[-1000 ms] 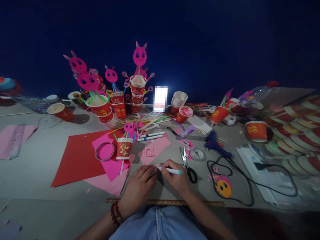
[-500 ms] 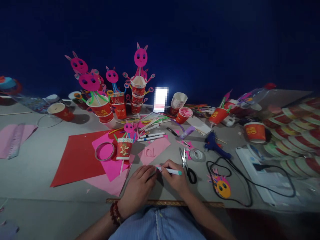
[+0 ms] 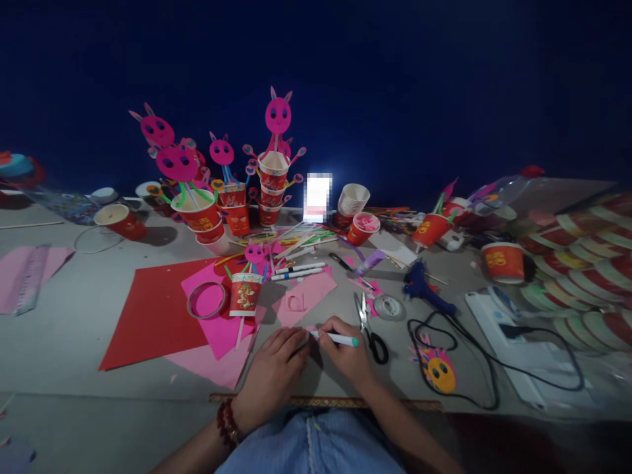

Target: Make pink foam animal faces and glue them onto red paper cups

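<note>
My right hand (image 3: 342,345) is closed around a white marker (image 3: 340,338) with a teal end, its tip pointing left toward my other hand. Between the two hands a small pink paper piece (image 3: 312,330) shows, mostly hidden by fingers. My left hand (image 3: 280,352) rests on the table with its fingers close together, the fingertips at that piece. Just beyond lies a light pink paper sheet (image 3: 309,296) with a cut-out outline. To the right of my right hand lie scissors (image 3: 368,326) with black handles, their blades slightly apart.
Left are red paper (image 3: 153,316), a tape roll (image 3: 207,300) and a decorated cup (image 3: 245,294). Clear tape (image 3: 388,307), a blue glue gun (image 3: 427,289) and its black cord lie right. Pink-faced cup figures (image 3: 197,210) stand behind; stacked cups (image 3: 587,283) fill the far right.
Both hands stay in nearly the same place, the marker still in my right hand. The view has shifted very slightly; nothing else has visibly moved.
</note>
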`<action>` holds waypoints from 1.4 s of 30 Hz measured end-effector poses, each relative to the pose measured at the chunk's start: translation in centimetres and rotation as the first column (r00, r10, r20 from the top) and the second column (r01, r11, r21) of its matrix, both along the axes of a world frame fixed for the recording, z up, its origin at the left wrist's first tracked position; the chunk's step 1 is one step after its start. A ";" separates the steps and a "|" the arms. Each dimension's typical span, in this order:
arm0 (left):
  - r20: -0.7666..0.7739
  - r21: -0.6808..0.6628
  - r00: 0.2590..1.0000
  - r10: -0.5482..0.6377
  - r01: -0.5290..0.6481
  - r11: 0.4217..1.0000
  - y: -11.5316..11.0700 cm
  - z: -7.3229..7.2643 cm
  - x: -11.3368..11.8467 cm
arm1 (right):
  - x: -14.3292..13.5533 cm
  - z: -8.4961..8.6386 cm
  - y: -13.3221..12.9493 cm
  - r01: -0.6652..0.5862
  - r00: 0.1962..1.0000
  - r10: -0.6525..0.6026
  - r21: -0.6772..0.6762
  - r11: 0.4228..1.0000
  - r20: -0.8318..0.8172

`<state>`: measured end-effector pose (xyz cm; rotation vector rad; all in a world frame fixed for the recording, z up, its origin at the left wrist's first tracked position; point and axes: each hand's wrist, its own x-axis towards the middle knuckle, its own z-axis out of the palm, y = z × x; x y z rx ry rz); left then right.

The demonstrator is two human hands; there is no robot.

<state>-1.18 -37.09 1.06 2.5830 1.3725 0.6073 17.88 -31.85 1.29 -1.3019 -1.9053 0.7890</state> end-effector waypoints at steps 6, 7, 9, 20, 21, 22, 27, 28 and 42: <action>0.009 -0.009 1.000 -0.003 0.003 1.000 0.1 0.2 0.0 | 0.0 0.1 0.0 -0.001 1.000 0.001 0.008 1.000 -0.002; 0.009 -0.010 1.000 0.000 0.000 1.000 0.1 0.1 0.0 | 0.0 0.1 0.0 -0.003 1.000 0.003 0.008 1.000 -0.002; 0.006 -0.007 1.000 0.007 -0.007 1.000 0.1 0.1 0.0 | 0.0 0.0 0.0 -0.007 1.000 0.007 0.009 1.000 0.001; 0.003 -0.014 1.000 0.003 -0.003 1.000 0.1 0.2 0.0 | 0.1 -0.2 0.0 -0.006 1.000 0.006 0.028 1.000 0.007; -0.001 -0.016 1.000 0.004 -0.004 1.000 0.1 0.2 0.0 | 0.1 -0.1 0.0 -0.004 1.000 0.004 0.030 1.000 0.006; -0.004 -0.018 1.000 0.003 -0.004 1.000 0.1 0.2 0.0 | 0.1 -0.1 0.0 0.000 1.000 0.000 0.032 1.000 0.005; -0.007 -0.010 1.000 0.007 -0.007 1.000 0.1 0.0 0.0 | 0.1 0.0 -0.1 0.008 1.000 -0.008 0.030 1.000 0.000; -0.004 -0.007 1.000 0.009 -0.009 1.000 0.1 -0.1 0.0 | 0.1 0.1 -0.1 0.006 1.000 -0.006 0.029 1.000 0.000; 0.016 -0.025 1.000 0.009 -0.008 1.000 0.0 0.2 0.0 | 0.3 0.2 0.0 0.022 1.000 -0.022 0.029 0.999 -0.017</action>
